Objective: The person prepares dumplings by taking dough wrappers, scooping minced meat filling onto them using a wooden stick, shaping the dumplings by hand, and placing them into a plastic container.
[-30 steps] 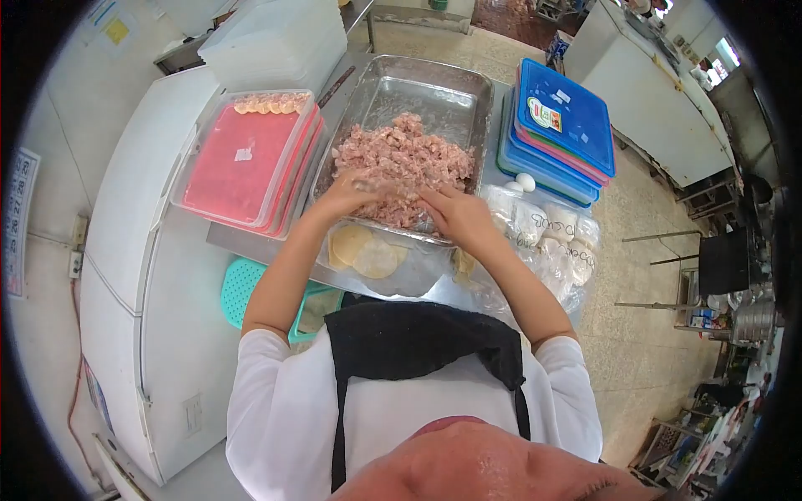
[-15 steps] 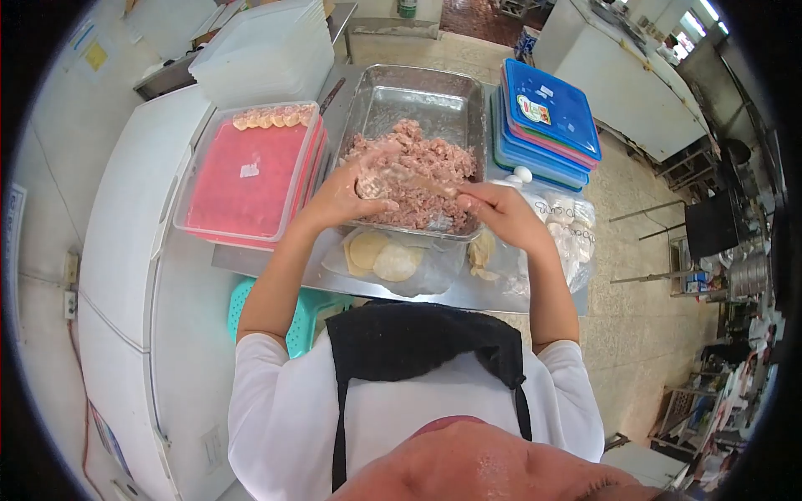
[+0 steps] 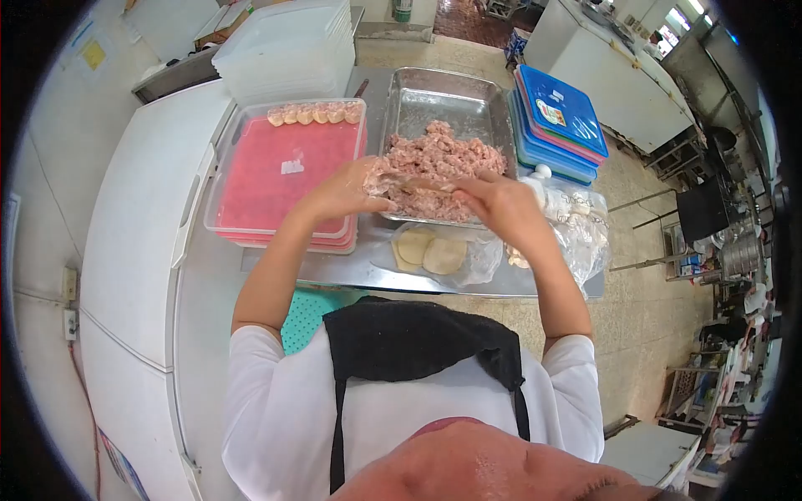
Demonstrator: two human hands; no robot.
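Over the near side of a metal pan point(image 3: 451, 88) of pink ground meat point(image 3: 447, 159), both hands work close together. My left hand point(image 3: 355, 188) is cupped at the pan's left edge, smeared with meat; what lies in its palm is hard to make out. My right hand point(image 3: 497, 200) grips a thin, flat brown stick point(image 3: 422, 181) that reaches across to the left palm. Round pale dough wrappers point(image 3: 443, 255) lie on clear plastic in front of the pan. To the left, a row of filled dumplings point(image 3: 317, 113) lines the far end of a plastic box point(image 3: 288, 175) with a pink base.
Blue-lidded containers point(image 3: 564, 113) are stacked right of the pan. Bagged white items point(image 3: 576, 221) lie nearer, beside a white egg-shaped object point(image 3: 542, 171). Clear tubs point(image 3: 284, 54) rise at the back left. A turquoise stool point(image 3: 311, 317) sits under the steel table's point(image 3: 334, 271) front edge.
The view has shifted, so the table's things sit further right. My right hand has come nearer my left, its fingers now lower along the stick. The cupped left hand stays beside the meat.
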